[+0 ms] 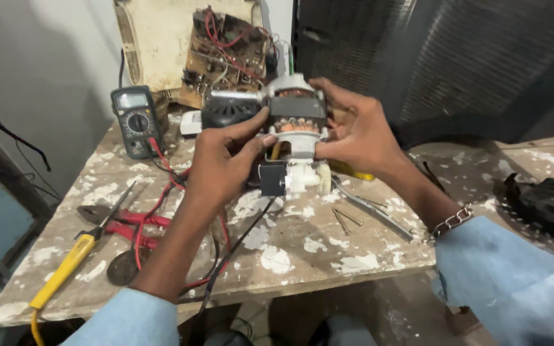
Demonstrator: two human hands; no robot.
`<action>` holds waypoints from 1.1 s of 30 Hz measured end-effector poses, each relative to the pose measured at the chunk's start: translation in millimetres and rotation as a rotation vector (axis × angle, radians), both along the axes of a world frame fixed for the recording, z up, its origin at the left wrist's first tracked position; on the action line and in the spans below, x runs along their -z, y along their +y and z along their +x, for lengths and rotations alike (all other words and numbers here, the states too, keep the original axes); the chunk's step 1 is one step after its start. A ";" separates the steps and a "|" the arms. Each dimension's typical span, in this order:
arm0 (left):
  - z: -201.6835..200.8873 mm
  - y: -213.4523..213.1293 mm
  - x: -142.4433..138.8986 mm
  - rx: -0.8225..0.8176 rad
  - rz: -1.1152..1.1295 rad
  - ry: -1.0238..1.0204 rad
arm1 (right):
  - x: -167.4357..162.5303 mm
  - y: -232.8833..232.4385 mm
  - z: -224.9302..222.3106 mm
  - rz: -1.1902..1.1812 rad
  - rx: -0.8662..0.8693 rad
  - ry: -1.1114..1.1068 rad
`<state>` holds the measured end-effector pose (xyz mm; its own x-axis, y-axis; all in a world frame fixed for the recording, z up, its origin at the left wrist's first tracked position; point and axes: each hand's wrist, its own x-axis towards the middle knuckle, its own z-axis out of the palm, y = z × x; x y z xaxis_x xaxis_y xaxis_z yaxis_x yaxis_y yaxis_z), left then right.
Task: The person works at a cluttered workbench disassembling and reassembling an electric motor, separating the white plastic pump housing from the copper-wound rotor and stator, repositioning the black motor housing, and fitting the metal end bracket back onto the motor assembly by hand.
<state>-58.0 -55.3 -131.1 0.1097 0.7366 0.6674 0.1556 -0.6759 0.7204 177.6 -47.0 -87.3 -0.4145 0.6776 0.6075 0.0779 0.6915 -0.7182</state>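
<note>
Both my hands hold a small electric motor [293, 122] above a paint-spattered wooden table [328, 250]. The motor has a white housing, visible copper windings and a white plastic end piece at the bottom. My left hand [222, 160] grips its left side, thumb across the windings. My right hand [354, 131] clasps the right side from behind. A black cable runs from the motor down over the table's front edge.
A multimeter [137, 120] with red leads stands at the back left. A yellow-handled tool [65, 269], red-handled pliers [129, 225], long screws [344, 219] and a metal bar [373, 210] lie on the table. A circuit board [226, 54] leans behind. A black part [549, 205] lies right.
</note>
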 end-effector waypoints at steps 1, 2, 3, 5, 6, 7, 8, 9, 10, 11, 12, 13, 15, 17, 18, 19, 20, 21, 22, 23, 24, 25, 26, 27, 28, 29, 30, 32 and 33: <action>-4.1 -3.6 -4.6 0.080 0.013 -0.033 | -1.4 -3.6 -1.4 -0.008 0.022 -0.010; -7.3 -8.4 -7.0 0.125 -0.050 -0.066 | -0.6 -6.7 -3.1 -0.018 0.043 -0.018; -10.0 -14.0 -8.2 0.170 -0.114 -0.100 | 0.8 -9.1 -4.4 -0.029 0.066 -0.027; -12.4 -25.4 -9.5 0.215 -0.171 -0.140 | 4.5 -11.6 -5.8 -0.086 0.096 0.044; -13.4 -32.1 -9.6 0.212 -0.164 -0.147 | 6.7 -11.6 -6.9 -0.116 0.110 0.080; -14.6 -38.1 -11.3 0.207 -0.157 -0.155 | 9.2 -11.5 -8.2 -0.149 0.130 0.115; -14.2 -42.2 -13.9 0.159 -0.051 -0.083 | 11.8 -10.3 -9.3 -0.180 0.148 0.150; -12.7 -46.1 -17.6 0.111 0.057 -0.010 | 13.1 -9.0 -9.8 -0.208 0.168 0.185; -10.8 -49.9 -21.5 0.064 0.164 0.063 | 15.1 -9.0 -8.8 -0.238 0.186 0.201; -9.1 -53.8 -24.9 0.014 0.242 0.108 | 18.3 -10.2 -7.0 -0.271 0.207 0.216; -7.5 -57.7 -27.7 -0.036 0.319 0.155 | 22.0 -11.4 -5.5 -0.304 0.228 0.232; -7.0 -61.4 -30.2 -0.087 0.396 0.204 | 25.6 -11.9 -5.1 -0.380 0.284 0.264; -8.2 -68.5 -31.1 -0.088 0.343 0.219 | 32.8 -12.9 -4.3 -0.532 0.396 0.327; -6.0 -72.9 -26.4 -0.094 0.161 0.208 | 39.1 -15.1 -2.6 -0.697 0.319 0.497; -2.8 -73.8 -22.0 -0.100 0.007 0.189 | 41.6 -16.7 -1.1 -0.778 0.278 0.582; -1.3 -74.0 -16.7 -0.107 -0.147 0.170 | 44.1 -18.6 -0.1 -0.785 0.298 0.581; 2.0 -73.0 -11.8 -0.105 -0.069 0.187 | 45.7 -20.3 0.6 -0.791 0.317 0.580; 7.2 -70.5 -6.7 -0.102 0.009 0.204 | 47.5 -22.0 1.0 -0.798 0.337 0.580; 11.0 -67.4 -2.2 -0.097 0.084 0.219 | 49.5 -24.4 2.2 -0.780 0.338 0.576; 13.2 -64.0 1.1 -0.119 0.136 0.214 | 51.4 -26.9 3.4 -0.763 0.341 0.573; 16.0 -61.0 3.7 -0.139 0.188 0.208 | 52.6 -29.1 5.4 -0.745 0.345 0.569; 18.5 -58.8 5.7 -0.159 0.239 0.202 | 53.7 -30.9 7.4 -0.762 0.332 0.585; 19.3 -56.4 5.7 -0.133 0.226 0.197 | 54.8 -32.1 8.1 -0.781 0.318 0.602; 18.9 -53.6 3.3 -0.109 0.213 0.192 | 55.2 -32.8 8.8 -0.798 0.303 0.618; 17.5 -51.4 -0.3 -0.087 0.200 0.186 | 55.1 -33.5 9.5 -0.830 0.295 0.634; 15.7 -49.7 -5.1 -0.108 0.184 0.230 | 54.0 -34.2 10.2 -0.862 0.286 0.650; 13.5 -48.3 -10.8 -0.128 0.167 0.275 | 52.9 -35.5 10.1 -0.894 0.277 0.666; 9.7 -44.2 -25.6 -0.141 0.111 0.356 | 47.0 -38.3 9.2 -0.930 0.297 0.629; 7.2 -42.2 -33.5 -0.134 0.068 0.392 | 42.9 -40.8 9.1 -0.949 0.311 0.612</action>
<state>-50.8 -97.5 -97.6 0.2713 0.7174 0.6417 0.4991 -0.6749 0.5436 186.6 -87.8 -130.2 0.0352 0.9872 -0.1553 -0.3885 -0.1296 -0.9123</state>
